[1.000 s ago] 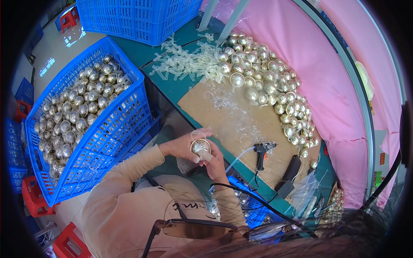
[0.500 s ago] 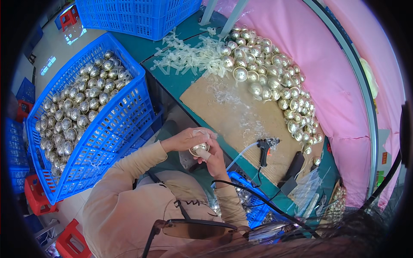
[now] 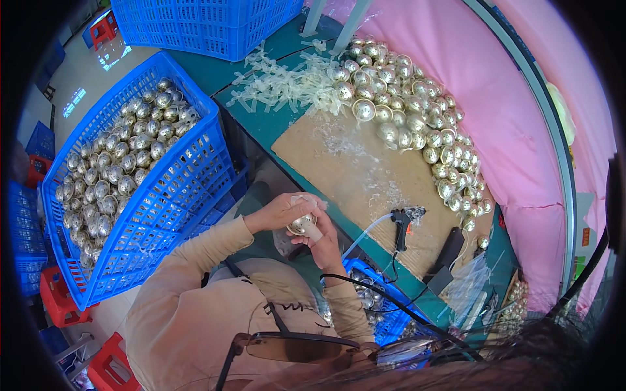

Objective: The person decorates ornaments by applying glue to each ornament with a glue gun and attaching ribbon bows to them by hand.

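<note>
In front of my body, both hands hold one shiny silver-gold metal ball [image 3: 301, 225] with small dark holes and a raised rim. My left hand [image 3: 277, 212] grips it from the left, its fingers curled over the top with something whitish and thin at the fingertips. My right hand [image 3: 328, 249] closes on it from the right. A pale cover or strip on the right thumb lies against the ball; I cannot tell which it is. Part of the ball is hidden by the fingers.
A blue crate [image 3: 140, 202] full of similar balls stands at left. Cardboard [image 3: 339, 173] covers the green table, with a black glue gun [image 3: 400, 229] on it. Piled balls [image 3: 417, 124] lie beyond, beside translucent strips [image 3: 280, 85]. Another blue crate [image 3: 182, 29] stands at the back.
The ball has turned slightly between my fingers, so more of its holed face shows, and my right thumb has shifted on it. Both hands stay in nearly the same place.
</note>
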Action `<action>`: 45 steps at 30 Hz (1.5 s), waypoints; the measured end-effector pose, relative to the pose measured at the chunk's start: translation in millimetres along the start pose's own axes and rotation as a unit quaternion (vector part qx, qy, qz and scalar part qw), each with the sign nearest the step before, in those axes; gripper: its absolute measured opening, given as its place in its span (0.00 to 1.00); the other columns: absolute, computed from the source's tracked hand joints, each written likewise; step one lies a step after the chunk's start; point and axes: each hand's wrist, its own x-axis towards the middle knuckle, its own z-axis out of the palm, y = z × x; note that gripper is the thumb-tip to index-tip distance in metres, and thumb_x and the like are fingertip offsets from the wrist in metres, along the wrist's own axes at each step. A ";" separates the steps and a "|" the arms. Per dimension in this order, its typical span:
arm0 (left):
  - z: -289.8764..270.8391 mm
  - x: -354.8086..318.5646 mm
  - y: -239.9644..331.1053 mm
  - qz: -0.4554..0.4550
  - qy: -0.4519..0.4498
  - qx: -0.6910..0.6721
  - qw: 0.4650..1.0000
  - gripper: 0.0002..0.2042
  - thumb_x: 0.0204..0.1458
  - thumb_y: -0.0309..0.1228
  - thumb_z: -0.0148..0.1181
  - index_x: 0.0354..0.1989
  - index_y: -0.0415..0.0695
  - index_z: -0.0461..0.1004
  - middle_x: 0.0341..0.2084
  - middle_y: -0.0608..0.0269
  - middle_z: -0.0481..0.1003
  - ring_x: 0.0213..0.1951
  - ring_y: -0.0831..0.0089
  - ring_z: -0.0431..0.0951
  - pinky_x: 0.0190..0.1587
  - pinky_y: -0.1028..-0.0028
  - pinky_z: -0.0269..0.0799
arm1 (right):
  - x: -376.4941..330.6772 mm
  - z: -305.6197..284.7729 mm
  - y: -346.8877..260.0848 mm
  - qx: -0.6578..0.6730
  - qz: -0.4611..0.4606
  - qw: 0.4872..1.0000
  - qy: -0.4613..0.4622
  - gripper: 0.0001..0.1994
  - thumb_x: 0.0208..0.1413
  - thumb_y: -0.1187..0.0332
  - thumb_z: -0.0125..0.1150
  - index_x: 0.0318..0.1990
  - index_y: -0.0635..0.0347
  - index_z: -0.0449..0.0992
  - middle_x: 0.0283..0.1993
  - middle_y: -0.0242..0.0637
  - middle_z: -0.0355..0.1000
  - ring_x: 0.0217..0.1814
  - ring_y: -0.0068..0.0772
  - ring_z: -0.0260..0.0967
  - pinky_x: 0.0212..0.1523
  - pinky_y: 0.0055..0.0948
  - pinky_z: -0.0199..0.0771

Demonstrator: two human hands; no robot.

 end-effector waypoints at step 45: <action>-2.8 16.7 -7.4 0.001 0.079 -0.049 0.996 0.16 0.60 0.36 0.44 0.31 0.37 0.74 0.33 0.61 0.75 0.40 0.76 0.73 0.45 0.76 0.66 | -64.9 -170.5 -102.8 -0.174 -0.134 0.883 0.416 0.09 0.46 0.66 0.59 0.28 0.64 0.72 0.25 0.38 0.70 0.28 0.33 0.68 0.29 0.28 0.69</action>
